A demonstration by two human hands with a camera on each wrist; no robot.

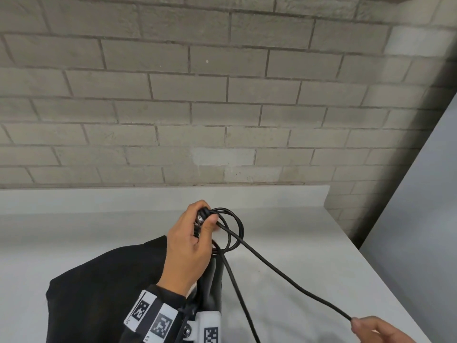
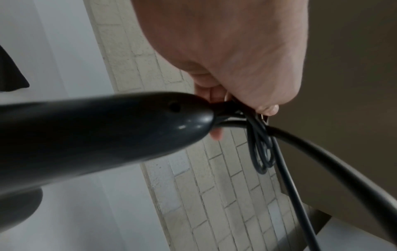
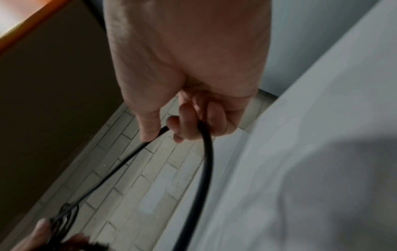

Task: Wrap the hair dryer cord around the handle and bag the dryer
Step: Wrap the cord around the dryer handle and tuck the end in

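Observation:
My left hand (image 1: 190, 241) grips the end of the black hair dryer handle (image 2: 96, 129) together with a few loops of black cord (image 1: 233, 227) bunched at its tip. The dryer body (image 1: 212, 278) points down toward me, mostly hidden under that hand and wrist. From the loops a taut stretch of cord (image 1: 284, 276) runs to the lower right, where my right hand (image 1: 371, 329) pinches it between thumb and curled fingers (image 3: 182, 125). A second strand hangs down past the dryer. A black cloth bag (image 1: 103, 280) lies flat on the counter to the left.
A white counter (image 1: 309, 243) runs along a grey brick wall (image 1: 197, 95). Its right edge slants down to the lower right, with a pale panel (image 1: 425, 194) beyond it.

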